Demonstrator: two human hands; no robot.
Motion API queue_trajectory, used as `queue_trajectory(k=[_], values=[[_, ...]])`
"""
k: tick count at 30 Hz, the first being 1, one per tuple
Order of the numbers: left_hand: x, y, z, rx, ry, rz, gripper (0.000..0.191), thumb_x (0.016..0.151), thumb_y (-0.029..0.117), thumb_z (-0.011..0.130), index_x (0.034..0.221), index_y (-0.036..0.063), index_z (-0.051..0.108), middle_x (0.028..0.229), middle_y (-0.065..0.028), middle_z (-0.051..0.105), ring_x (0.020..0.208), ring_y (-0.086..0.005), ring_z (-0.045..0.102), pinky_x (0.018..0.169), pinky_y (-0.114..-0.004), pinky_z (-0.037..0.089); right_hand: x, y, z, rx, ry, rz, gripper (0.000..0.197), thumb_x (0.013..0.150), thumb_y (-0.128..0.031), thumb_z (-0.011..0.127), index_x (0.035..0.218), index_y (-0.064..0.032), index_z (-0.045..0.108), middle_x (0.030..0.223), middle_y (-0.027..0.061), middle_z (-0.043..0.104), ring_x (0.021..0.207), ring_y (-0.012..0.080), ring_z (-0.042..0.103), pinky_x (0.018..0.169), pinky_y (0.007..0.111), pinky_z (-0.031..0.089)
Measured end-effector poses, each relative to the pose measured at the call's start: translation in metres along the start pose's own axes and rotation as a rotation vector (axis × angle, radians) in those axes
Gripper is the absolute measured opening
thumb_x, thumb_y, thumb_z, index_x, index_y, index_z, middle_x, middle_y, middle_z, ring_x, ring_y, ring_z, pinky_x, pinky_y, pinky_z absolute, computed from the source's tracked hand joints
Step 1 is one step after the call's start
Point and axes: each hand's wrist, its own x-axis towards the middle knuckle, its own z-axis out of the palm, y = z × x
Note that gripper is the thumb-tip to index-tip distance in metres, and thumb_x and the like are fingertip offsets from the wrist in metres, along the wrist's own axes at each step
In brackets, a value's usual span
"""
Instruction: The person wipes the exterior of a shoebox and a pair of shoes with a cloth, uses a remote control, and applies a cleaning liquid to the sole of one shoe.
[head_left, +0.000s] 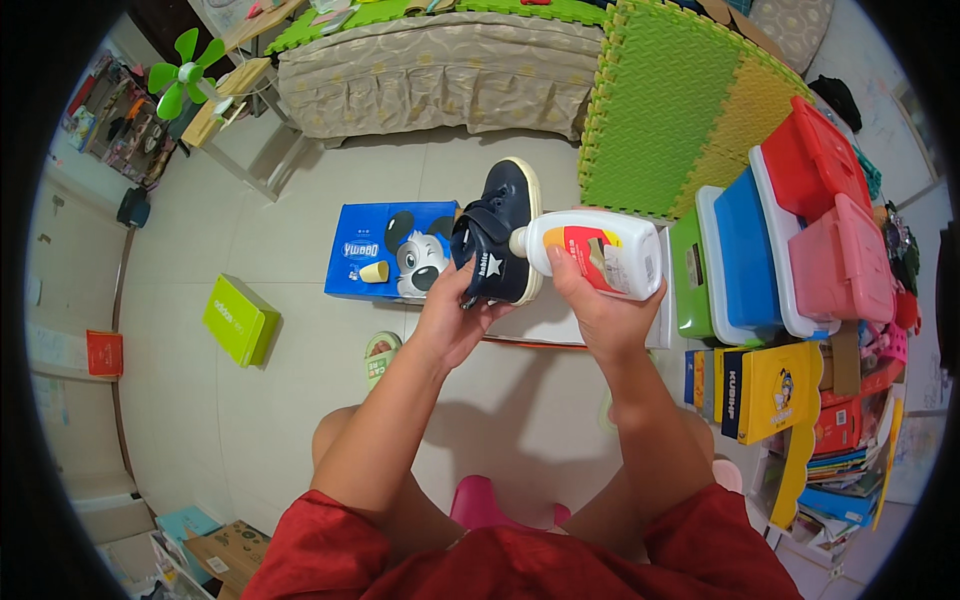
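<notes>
A dark blue child's shoe with a cream sole and a star (508, 196) is held up at its heel end by my left hand (457, 311). My right hand (611, 307) grips a white plastic squeeze bottle (637, 244) with a red and yellow label, tipped on its side. Its nozzle end meets or nearly meets the shoe's side; I cannot tell whether they touch. Behind the shoe lies a blue cardboard box (349, 225) with a cartoon dog, and a small pale yellow cap (374, 272) lies on it. A white box or tray (540, 328) lies beneath my hands.
Stacked plastic bins (750, 247) stand at the right, above a yellow box (780, 394) and books. A lime green box (240, 319) lies on the floor at left. Green foam mats (652, 112) lean behind. A green fan (189, 73) is at upper left, and a pink stool (476, 504) is beneath me.
</notes>
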Motion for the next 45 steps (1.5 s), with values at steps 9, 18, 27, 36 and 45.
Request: queue_trajectory(k=[9, 18, 27, 36, 45], values=[[0.004, 0.000, -0.001, -0.136, 0.008, -0.009, 0.039, 0.090, 0.024, 0.047, 0.118, -0.0030, 0.052, 0.113, -0.0165, 0.060, 0.105, -0.0292, 0.059, 0.091, -0.044, 0.051, -0.004, -0.004, -0.003, 0.033, -0.004, 0.061, 0.033, 0.076, -0.003, 0.073, 0.106, 0.0045, 0.062, 0.090, 0.0076, 0.067, 0.081, 0.0089, 0.062, 0.073, 0.025, 0.052], [-0.002, 0.006, 0.005, -0.138, 0.012, -0.039, 0.041, 0.094, 0.024, 0.044, 0.123, -0.0047, 0.046, 0.122, -0.0198, 0.053, 0.110, -0.0306, 0.056, 0.097, -0.047, 0.048, -0.001, 0.000, 0.000, 0.034, -0.027, 0.039, 0.031, 0.075, -0.001, 0.073, 0.104, 0.0055, 0.062, 0.092, 0.0077, 0.066, 0.081, 0.0096, 0.062, 0.074, 0.026, 0.052], [0.001, 0.009, 0.006, -0.277, -0.034, 0.019, 0.042, 0.097, 0.032, 0.043, 0.125, 0.0002, 0.046, 0.122, -0.0166, 0.054, 0.113, -0.0293, 0.054, 0.099, -0.047, 0.046, -0.001, 0.008, 0.001, -0.216, -0.165, -0.322, 0.040, 0.067, 0.003, 0.074, 0.105, 0.0041, 0.062, 0.097, 0.0150, 0.065, 0.084, 0.0229, 0.065, 0.075, 0.030, 0.051], [0.001, 0.016, 0.008, -0.297, 0.053, 0.035, 0.039, 0.097, 0.033, 0.042, 0.119, 0.0012, 0.050, 0.116, -0.0158, 0.056, 0.108, -0.0290, 0.056, 0.097, -0.045, 0.047, 0.000, 0.003, 0.003, -0.351, -0.263, -0.502, 0.036, 0.064, 0.005, 0.072, 0.099, 0.0033, 0.064, 0.091, 0.0140, 0.067, 0.076, 0.0242, 0.066, 0.067, 0.030, 0.053], [0.003, 0.015, -0.003, -0.285, -0.091, -0.033, 0.041, 0.095, 0.034, 0.045, 0.122, 0.0029, 0.050, 0.120, -0.0137, 0.057, 0.109, -0.0289, 0.057, 0.096, -0.046, 0.047, -0.004, 0.005, -0.004, -0.118, -0.142, -0.191, 0.036, 0.066, 0.003, 0.073, 0.102, 0.0031, 0.064, 0.096, 0.0112, 0.066, 0.081, 0.0152, 0.064, 0.073, 0.027, 0.053]])
